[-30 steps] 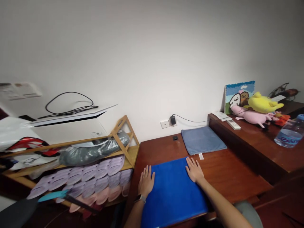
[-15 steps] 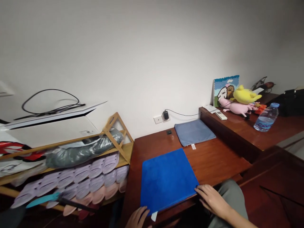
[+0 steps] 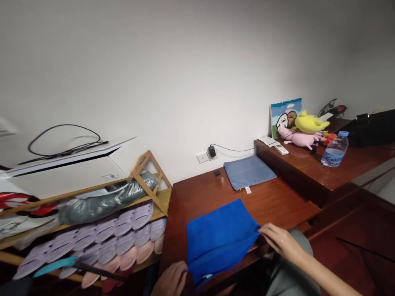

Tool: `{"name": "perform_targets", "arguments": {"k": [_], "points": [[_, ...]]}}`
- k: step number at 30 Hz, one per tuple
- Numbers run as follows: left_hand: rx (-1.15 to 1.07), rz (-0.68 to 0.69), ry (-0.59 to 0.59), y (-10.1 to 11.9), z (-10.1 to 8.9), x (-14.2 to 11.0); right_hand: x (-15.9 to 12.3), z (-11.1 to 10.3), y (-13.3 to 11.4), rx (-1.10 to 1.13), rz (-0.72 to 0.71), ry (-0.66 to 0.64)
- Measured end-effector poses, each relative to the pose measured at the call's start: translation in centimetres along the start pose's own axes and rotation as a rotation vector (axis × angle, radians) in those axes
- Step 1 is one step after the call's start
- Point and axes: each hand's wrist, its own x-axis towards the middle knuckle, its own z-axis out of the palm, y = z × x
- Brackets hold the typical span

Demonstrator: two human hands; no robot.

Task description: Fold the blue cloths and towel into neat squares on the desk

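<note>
A square blue cushion cover (image 3: 220, 232) lies on the wooden desk, its front part lifted and creased. My right hand (image 3: 279, 240) pinches its right front corner between thumb and fingers, slightly raised. At the left front corner my left hand (image 3: 171, 280) is closed with curled fingers on the cloth's edge; its lower part is cut off by the frame. Part of a white tag (image 3: 207, 276) shows among the front folds. Behind it, a flat grey-blue cushion cover (image 3: 249, 172) with a white tag lies near the wall.
To the left stands a wooden rack (image 3: 166, 201) with rows of lilac and pink slippers (image 3: 106, 230) and a white box (image 3: 68, 170) on top. On the raised desk section (image 3: 311, 172) at right are a water bottle (image 3: 335, 151), plush toys (image 3: 299, 137) and a remote (image 3: 281, 149).
The blue cover was flat; now its right front corner is pulled up and its front edge sags in folds. My right hand has risen a little, and my left hand has shifted slightly left.
</note>
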Motion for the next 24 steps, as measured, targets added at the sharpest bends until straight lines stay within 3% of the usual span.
{"name": "perform_targets", "arguments": {"k": [4, 8, 10, 13, 18, 24], "points": [[-0.022, -0.048, -0.148, 4.8, 1.7, 0.7, 0.1, -1.0, 0.5, -0.069, 0.011, -0.096], [0.044, 0.01, -0.165, 9.4, 5.2, -2.6, -2.0, -0.1, 1.3, -0.118, -0.013, -0.209], [0.095, -0.048, -0.135, 10.5, 6.6, -4.0, -2.7, 0.1, 1.6, -0.12, -0.011, -0.227], [0.127, -0.113, -0.13, 10.6, 8.0, -4.8, -2.9, 0.1, 2.2, -0.112, -0.012, -0.239], [0.137, -0.004, -0.206, 9.3, 9.2, -5.4, -1.9, -0.2, 2.4, -0.075, 0.001, -0.219], [0.185, -0.013, -0.094, 9.7, 10.4, -6.5, -0.4, -0.7, 1.8, -0.06, -0.004, -0.18]]}}
